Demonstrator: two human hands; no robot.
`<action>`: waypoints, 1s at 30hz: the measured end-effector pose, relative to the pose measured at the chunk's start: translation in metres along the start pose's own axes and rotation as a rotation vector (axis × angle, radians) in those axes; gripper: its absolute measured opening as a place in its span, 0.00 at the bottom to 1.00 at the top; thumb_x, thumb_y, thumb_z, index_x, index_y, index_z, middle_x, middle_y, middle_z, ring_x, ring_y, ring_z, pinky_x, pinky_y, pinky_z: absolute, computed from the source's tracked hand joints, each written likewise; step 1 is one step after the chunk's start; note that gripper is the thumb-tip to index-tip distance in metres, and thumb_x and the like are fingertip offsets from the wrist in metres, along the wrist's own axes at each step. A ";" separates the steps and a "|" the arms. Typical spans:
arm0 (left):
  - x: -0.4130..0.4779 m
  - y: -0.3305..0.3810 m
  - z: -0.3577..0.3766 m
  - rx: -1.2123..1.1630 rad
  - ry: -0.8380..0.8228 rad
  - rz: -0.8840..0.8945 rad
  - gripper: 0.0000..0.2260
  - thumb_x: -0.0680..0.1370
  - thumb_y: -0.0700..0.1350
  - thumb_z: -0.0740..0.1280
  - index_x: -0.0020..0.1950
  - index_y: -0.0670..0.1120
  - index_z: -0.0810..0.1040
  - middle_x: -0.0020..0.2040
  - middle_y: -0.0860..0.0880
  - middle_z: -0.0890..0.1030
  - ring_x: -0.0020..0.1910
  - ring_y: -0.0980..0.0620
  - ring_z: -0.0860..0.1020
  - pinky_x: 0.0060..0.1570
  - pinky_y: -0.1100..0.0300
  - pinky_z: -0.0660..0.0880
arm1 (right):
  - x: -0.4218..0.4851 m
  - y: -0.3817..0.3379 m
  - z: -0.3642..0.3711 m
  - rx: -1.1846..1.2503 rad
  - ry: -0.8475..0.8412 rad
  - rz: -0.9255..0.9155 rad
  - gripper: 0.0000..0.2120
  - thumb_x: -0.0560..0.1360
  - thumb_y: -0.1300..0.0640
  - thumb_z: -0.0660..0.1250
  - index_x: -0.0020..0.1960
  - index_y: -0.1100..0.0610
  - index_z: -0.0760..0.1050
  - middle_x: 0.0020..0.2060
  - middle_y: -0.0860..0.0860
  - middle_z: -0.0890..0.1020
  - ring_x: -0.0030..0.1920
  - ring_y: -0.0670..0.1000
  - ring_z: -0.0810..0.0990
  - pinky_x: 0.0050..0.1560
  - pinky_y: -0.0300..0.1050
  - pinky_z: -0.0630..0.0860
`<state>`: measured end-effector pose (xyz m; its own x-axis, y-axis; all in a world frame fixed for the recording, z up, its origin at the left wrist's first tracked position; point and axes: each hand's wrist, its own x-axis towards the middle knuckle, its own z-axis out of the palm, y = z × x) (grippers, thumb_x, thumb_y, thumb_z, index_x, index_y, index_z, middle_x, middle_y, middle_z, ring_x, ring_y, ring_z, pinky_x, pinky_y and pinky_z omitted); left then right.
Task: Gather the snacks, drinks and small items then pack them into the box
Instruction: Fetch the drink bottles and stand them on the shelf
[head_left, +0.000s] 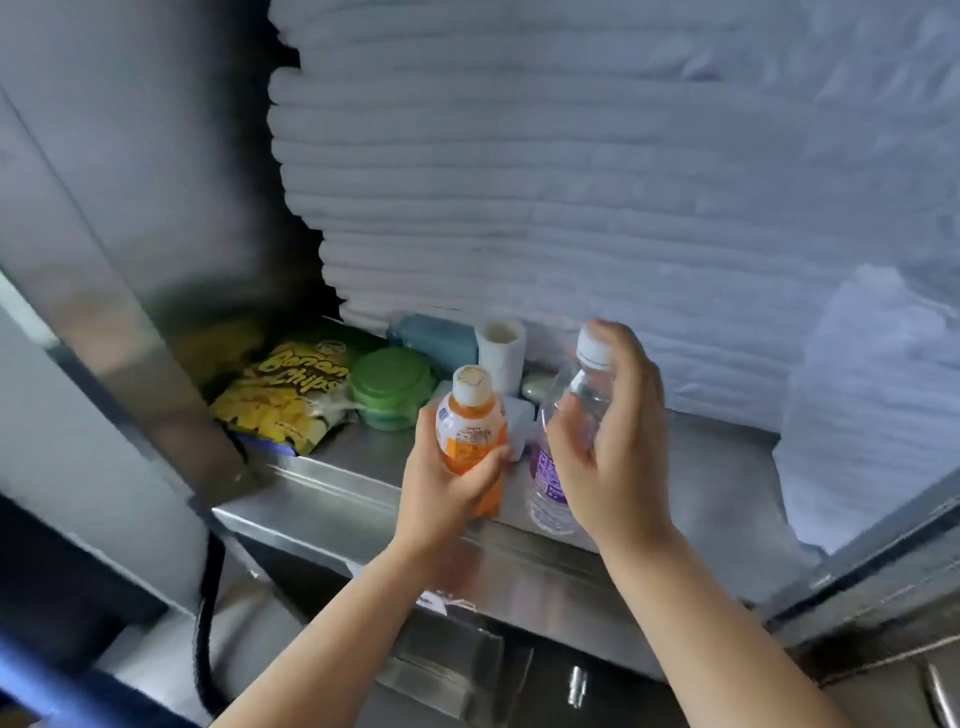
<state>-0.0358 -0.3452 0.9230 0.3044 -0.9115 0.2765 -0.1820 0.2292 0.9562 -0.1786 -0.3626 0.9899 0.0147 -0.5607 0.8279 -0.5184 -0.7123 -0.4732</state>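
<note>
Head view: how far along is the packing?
Done: nothing shown packed; no box in view. In hand: left hand holds the orange drink, right hand grips the water bottle. Left: banana chips bag, green tub, paper roll on the metal shelf.

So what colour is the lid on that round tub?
The lid is green, clearest in the head view.

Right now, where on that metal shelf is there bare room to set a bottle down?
Bare shelf lies right of the water bottle, up to the hanging white cloth, and along the front edge before the chips. The back left is crowded: chips, green tub, paper roll.
</note>
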 end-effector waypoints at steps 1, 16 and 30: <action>0.003 -0.005 -0.001 -0.019 -0.023 0.001 0.25 0.63 0.61 0.73 0.56 0.60 0.69 0.49 0.58 0.80 0.44 0.62 0.79 0.41 0.72 0.73 | 0.000 0.003 0.004 0.014 0.028 0.001 0.22 0.72 0.61 0.59 0.66 0.55 0.64 0.58 0.47 0.72 0.54 0.54 0.76 0.58 0.42 0.72; 0.016 -0.016 -0.005 -0.146 -0.144 0.116 0.21 0.65 0.56 0.74 0.54 0.66 0.70 0.49 0.64 0.80 0.46 0.64 0.79 0.42 0.74 0.72 | -0.009 0.018 0.017 0.096 0.164 0.049 0.25 0.73 0.59 0.58 0.69 0.46 0.62 0.63 0.54 0.72 0.58 0.63 0.76 0.55 0.64 0.74; 0.016 -0.026 -0.011 -0.010 -0.176 0.078 0.27 0.60 0.60 0.74 0.50 0.59 0.63 0.52 0.51 0.76 0.49 0.61 0.77 0.45 0.69 0.73 | -0.020 0.025 0.025 0.106 0.239 0.025 0.25 0.80 0.49 0.56 0.76 0.45 0.54 0.72 0.40 0.63 0.68 0.59 0.71 0.65 0.55 0.70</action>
<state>-0.0157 -0.3622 0.9033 0.1211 -0.9363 0.3297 -0.1893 0.3043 0.9336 -0.1703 -0.3797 0.9538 -0.2064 -0.4721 0.8570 -0.4230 -0.7468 -0.5133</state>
